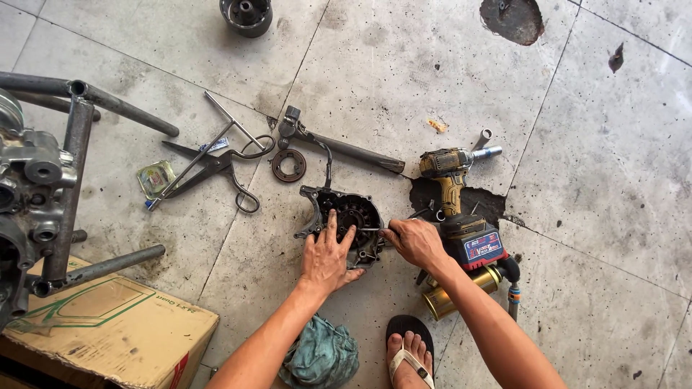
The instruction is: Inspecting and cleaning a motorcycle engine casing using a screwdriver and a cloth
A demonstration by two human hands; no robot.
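Note:
A dark metal engine cover (344,209) with a round coil assembly inside lies on the tiled floor. My left hand (328,256) presses flat on its lower edge, fingers spread. My right hand (414,241) grips a thin screwdriver (369,230) whose tip points left into the cover. A cordless impact driver (458,205), yellow and black with a red battery, lies just right of my right hand.
Large scissors (216,169), a T-handle wrench (231,130), a rusty ring (288,165) and a lever bar (346,148) lie beyond the cover. An engine on a metal stand (43,194) and a cardboard box (108,328) sit left. A rag (321,356), brass can (461,292) and my sandalled foot (409,353) are near.

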